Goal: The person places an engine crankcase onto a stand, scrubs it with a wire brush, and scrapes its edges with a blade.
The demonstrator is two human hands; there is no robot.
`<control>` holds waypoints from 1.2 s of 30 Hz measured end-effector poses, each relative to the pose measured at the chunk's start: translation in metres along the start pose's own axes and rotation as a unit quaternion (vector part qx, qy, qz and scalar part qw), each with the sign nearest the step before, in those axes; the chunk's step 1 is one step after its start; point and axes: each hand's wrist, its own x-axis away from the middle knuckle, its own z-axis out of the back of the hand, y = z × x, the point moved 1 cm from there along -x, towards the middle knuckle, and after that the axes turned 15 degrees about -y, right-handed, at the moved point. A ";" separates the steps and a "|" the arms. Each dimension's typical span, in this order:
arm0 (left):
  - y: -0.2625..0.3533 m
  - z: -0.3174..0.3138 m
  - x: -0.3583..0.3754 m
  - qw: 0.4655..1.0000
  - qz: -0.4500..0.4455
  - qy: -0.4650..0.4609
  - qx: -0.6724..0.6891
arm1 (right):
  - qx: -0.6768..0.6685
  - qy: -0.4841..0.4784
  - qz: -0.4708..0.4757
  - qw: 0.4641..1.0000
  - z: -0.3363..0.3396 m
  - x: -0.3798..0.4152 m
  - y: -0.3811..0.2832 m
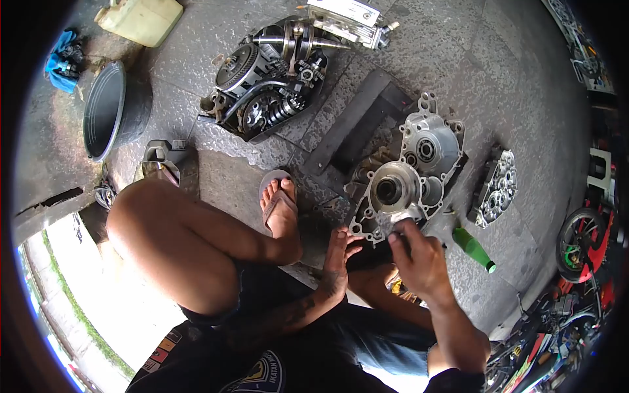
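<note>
A silvery engine casing half (pixel 429 147) with bearings and bolt holes rests on a dark frame (pixel 347 121) in front of me. My right hand (pixel 419 259) is at its near edge, thumb and fingers closed on something greyish that I cannot make out. The left hand (pixel 337 259) has its fingers apart and their tips at the casing's lower left edge; nothing shows in it. Beyond lies a black tray (pixel 262 134) of engine parts, with a clutch gear (pixel 237 67) and a crankshaft (pixel 298 42).
A green bottle (pixel 473 249) lies right of the casing, near another metal casing part (pixel 498 190). A black bucket (pixel 134 108), a jerrycan (pixel 141 19) and a blue cloth (pixel 63 62) are at the left. Motorcycle parts (pixel 576 314) line the right side.
</note>
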 end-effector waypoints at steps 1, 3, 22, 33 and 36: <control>0.004 -0.001 0.000 1.000 -0.002 0.011 -0.023 | -0.001 -0.002 -0.008 1.000 -0.013 0.006 -0.004; 0.011 -0.005 -0.001 0.999 0.004 0.004 -0.033 | -0.051 0.004 -0.053 0.997 -0.035 0.013 -0.014; 0.011 0.000 -0.001 0.999 -0.019 -0.027 -0.030 | -0.212 0.076 -0.123 0.966 -0.068 0.008 -0.016; 0.008 -0.001 -0.001 0.998 -0.046 -0.025 -0.047 | -0.042 0.042 -0.066 0.996 -0.053 0.003 -0.016; 0.010 0.001 -0.003 0.999 -0.017 -0.010 -0.037 | -0.080 0.065 -0.090 0.991 -0.049 0.001 -0.014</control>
